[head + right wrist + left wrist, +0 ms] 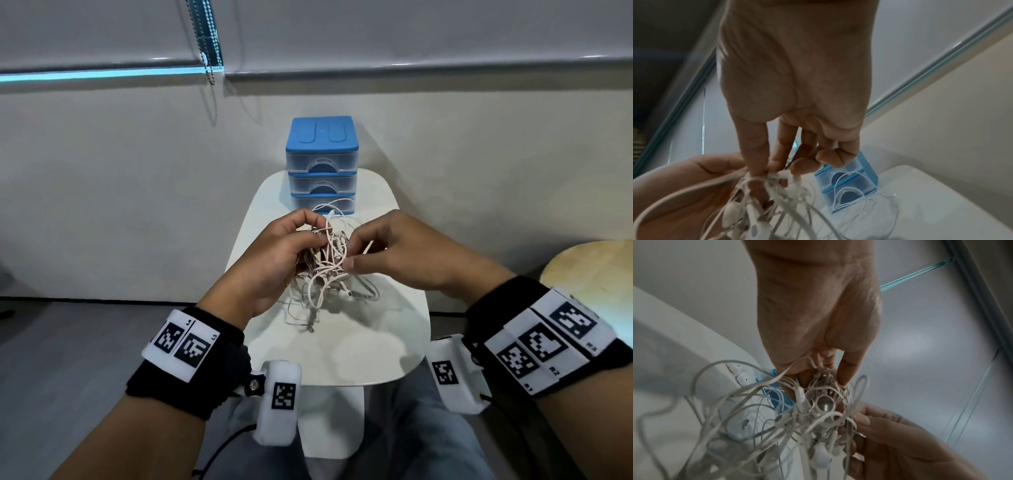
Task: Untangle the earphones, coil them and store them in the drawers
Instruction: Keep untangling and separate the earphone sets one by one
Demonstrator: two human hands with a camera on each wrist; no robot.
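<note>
Above table [404, 329] edge, tangled earphones [329, 270]

Left hand [274, 253] curled, gripping; right hand [394, 253] pinching (fingers bent), both raised.

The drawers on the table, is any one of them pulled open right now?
No. In the head view all three clear drawers sit flush in the blue unit, behind the tangled earphones that both hands hold.

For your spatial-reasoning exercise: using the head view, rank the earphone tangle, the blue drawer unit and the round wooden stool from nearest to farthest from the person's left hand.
1. Earphone tangle: gripped in the left hand itself, above the table.
2. Blue drawer unit: just beyond the hands, at the table's far end.
3. Round wooden stool: far off at the right edge, past the right hand.
</note>
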